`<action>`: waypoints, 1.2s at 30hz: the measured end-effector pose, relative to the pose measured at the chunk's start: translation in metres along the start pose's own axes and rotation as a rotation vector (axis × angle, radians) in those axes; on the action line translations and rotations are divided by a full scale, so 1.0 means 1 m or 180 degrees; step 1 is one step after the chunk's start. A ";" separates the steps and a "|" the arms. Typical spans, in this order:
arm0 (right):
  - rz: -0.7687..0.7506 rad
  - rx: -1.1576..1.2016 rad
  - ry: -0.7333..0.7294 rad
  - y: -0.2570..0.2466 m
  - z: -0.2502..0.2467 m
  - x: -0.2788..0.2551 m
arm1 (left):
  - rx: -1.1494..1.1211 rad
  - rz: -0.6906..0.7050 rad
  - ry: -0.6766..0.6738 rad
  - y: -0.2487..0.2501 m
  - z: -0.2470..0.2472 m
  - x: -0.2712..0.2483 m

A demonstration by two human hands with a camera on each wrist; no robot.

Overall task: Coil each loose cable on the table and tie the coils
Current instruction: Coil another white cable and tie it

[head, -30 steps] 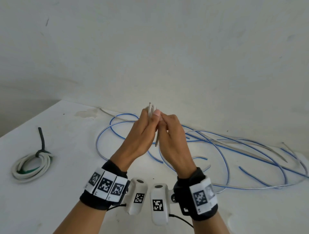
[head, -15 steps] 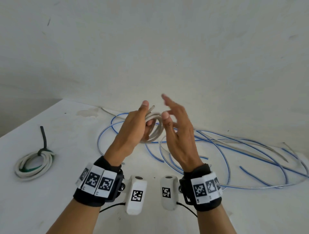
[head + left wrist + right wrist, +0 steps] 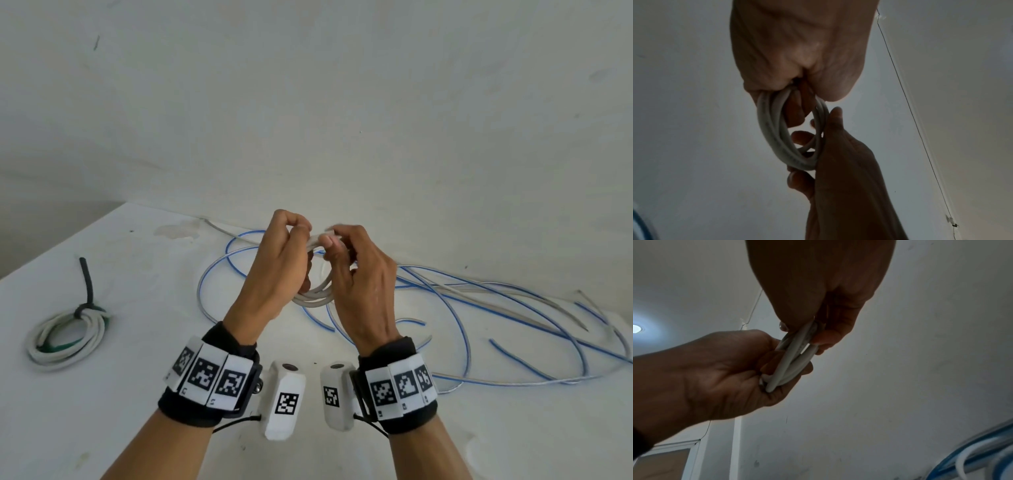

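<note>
- Both sets of fingers are curled tight: the left hand (image 3: 274, 274) grips the small white cable coil (image 3: 317, 294) along its left side, and the right hand (image 3: 363, 284) pinches the coil's top strands between thumb and fingertips (image 3: 330, 241).
- The coil is held up off the table, at the centre of the head view, with its lower loops hanging between the two palms.
- From the left wrist view the coil (image 3: 777, 129) shows as several stacked white loops, the right hand's fingers (image 3: 797, 178) hooked under its lower end.
- The white table (image 3: 102, 428) fills the lower half of the head view, against a pale wall.
- A long tangle of blue and grey loose cables (image 3: 479, 308) sprawls across the table from centre to the right edge, behind the hands.
- A tied white coil (image 3: 65, 337) with a dark tail lies flat at the left of the frame, well apart from the hands.
</note>
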State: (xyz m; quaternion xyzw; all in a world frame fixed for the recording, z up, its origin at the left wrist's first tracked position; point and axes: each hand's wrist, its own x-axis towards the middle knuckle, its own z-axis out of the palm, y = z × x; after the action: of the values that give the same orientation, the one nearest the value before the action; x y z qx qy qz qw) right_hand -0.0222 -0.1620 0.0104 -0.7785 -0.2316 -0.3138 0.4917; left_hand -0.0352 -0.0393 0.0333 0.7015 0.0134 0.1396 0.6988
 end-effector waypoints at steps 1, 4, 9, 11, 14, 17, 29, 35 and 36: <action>-0.0048 -0.0003 -0.0020 -0.002 0.001 0.000 | 0.0038 0.0041 -0.0003 0.001 -0.001 0.000; -0.0095 -0.0024 -0.0049 -0.002 0.004 -0.002 | 0.0138 0.0132 -0.0032 0.002 -0.006 0.000; 0.0051 -0.0091 -0.0318 0.005 0.003 -0.002 | 0.0172 0.0241 0.0012 0.001 -0.016 0.005; 0.0194 0.0121 -0.0337 0.000 0.002 0.000 | 0.0091 0.0328 0.0115 0.003 -0.015 0.004; 0.0448 0.0543 -0.0281 -0.007 0.000 0.001 | -0.0062 0.0489 0.0206 0.005 -0.009 0.001; 0.0674 0.0806 -0.0260 -0.010 -0.004 0.003 | -0.0105 0.0712 0.0109 0.004 -0.004 -0.001; 0.0284 0.0640 -0.0495 -0.016 -0.006 0.004 | 0.0257 0.0703 0.0188 -0.003 -0.013 0.005; 0.0307 0.0807 -0.0779 -0.011 -0.015 0.006 | 0.0292 0.0851 0.0045 -0.002 -0.013 0.003; 0.0282 0.0829 -0.0738 -0.011 -0.016 0.006 | 0.0244 0.0827 0.0029 -0.002 -0.011 0.002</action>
State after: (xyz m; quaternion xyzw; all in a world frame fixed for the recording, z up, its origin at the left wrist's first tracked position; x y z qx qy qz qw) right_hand -0.0296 -0.1717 0.0266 -0.7487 -0.2910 -0.1673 0.5717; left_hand -0.0353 -0.0276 0.0314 0.7229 -0.0690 0.2314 0.6474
